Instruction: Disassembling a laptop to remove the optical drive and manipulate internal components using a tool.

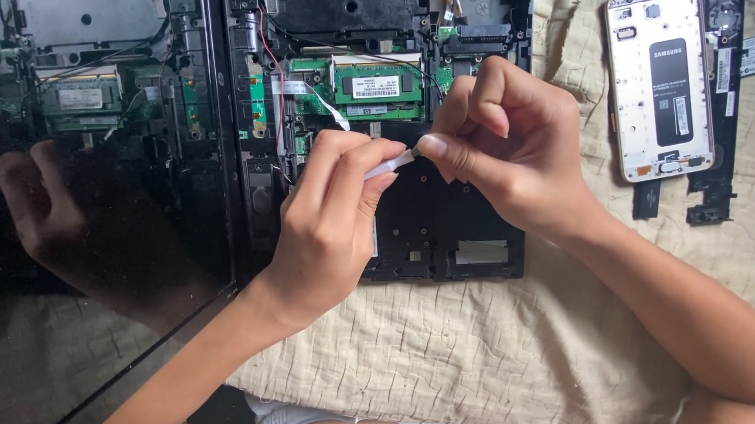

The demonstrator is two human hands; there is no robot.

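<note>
- Both hands meet above the opened laptop base [449, 234], pinching one thin white ribbon cable [389, 164] between them.
- Left hand [330, 228]: thumb and forefinger closed on the cable's near end; other fingers curled in.
- Right hand [505, 147]: thumb and forefinger tips closed on the cable's far end, remaining fingers bent toward the palm.
- Ribbon cable is held just over the black base, below the green memory module [377, 87].
- Glossy laptop screen [92, 256] lies flat at left and mirrors the hand and boards.
- Phone with back cover off [659, 81] rests on the beige quilted cloth [491, 353], well right of the hands, beside a black plastic strip [724, 86].
</note>
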